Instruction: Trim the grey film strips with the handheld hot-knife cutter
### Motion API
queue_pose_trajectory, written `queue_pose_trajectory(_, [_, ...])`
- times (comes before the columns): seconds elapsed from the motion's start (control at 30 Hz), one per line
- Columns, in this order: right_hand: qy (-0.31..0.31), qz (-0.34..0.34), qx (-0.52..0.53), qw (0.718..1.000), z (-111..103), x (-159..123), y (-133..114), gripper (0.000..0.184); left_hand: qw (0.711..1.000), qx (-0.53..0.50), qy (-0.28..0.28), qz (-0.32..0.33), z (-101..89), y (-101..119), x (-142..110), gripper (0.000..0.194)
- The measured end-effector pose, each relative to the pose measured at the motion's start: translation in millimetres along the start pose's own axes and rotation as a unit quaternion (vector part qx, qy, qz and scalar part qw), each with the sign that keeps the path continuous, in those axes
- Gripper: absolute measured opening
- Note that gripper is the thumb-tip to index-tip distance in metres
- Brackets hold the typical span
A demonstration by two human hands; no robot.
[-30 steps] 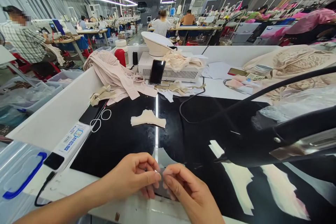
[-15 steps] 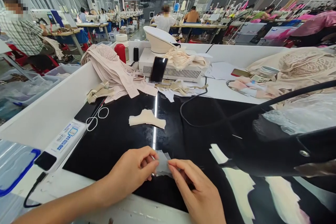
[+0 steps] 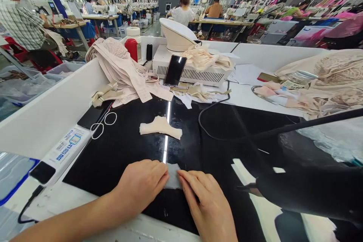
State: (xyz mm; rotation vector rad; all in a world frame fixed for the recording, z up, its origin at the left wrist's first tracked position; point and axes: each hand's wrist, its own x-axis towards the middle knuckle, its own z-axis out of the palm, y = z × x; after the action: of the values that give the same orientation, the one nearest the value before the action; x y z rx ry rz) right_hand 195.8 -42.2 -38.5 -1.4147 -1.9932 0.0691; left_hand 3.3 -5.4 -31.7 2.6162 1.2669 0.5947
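My left hand and my right hand lie side by side near the front edge of the glossy black work surface. Between their fingertips sits a small, thin, translucent grey piece of material, flat on the surface; both hands press on its edges. A cream fabric piece lies further back on the black surface, apart from both hands.
Scissors and a power strip lie at left. A white machine with a phone leaning on it stands behind, beside piled beige fabric. A black iron and cable fill the right. Other people work at far tables.
The hands moved forward and lowered the thin piece from a pinched, raised hold down flat onto the black surface. The view tilted slightly.
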Motion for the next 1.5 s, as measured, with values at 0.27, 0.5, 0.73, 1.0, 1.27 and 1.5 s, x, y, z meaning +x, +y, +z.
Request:
queue_pose_trajectory(0.27, [-0.011,-0.005,-0.030,0.999,2.4,-1.1,0.8,0.023,1.000,0.016,0.006,0.011,1.0,0.5,0.3,0.024])
queue_pose_trajectory(0.5, [-0.008,-0.001,-0.035,0.999,3.1,-1.1,0.3,0.024,0.999,0.030,0.011,0.017,2.1,0.2,0.8,0.025])
queue_pose_trajectory(0.73, [-0.015,-0.002,-0.048,0.999,3.6,-0.8,-0.6,0.026,0.998,0.053,0.018,0.024,4.8,-0.5,0.6,0.025])
queue_pose_trajectory(1.0, [-0.021,0.005,-0.058,0.998,6.0,-1.7,-0.9,0.030,0.992,0.096,0.055,0.058,3.3,0.7,1.0,0.027])
queue_pose_trajectory(1.27, [-0.015,0.006,-0.069,0.998,8.9,-2.5,-1.3,0.030,0.985,0.021,0.060,0.160,2.5,7.1,3.0,0.024])
queue_pose_trajectory(1.5, [-0.016,0.005,-0.063,0.998,10.4,-2.9,-0.7,0.030,0.985,0.005,0.059,0.165,7.5,5.3,2.5,0.027])
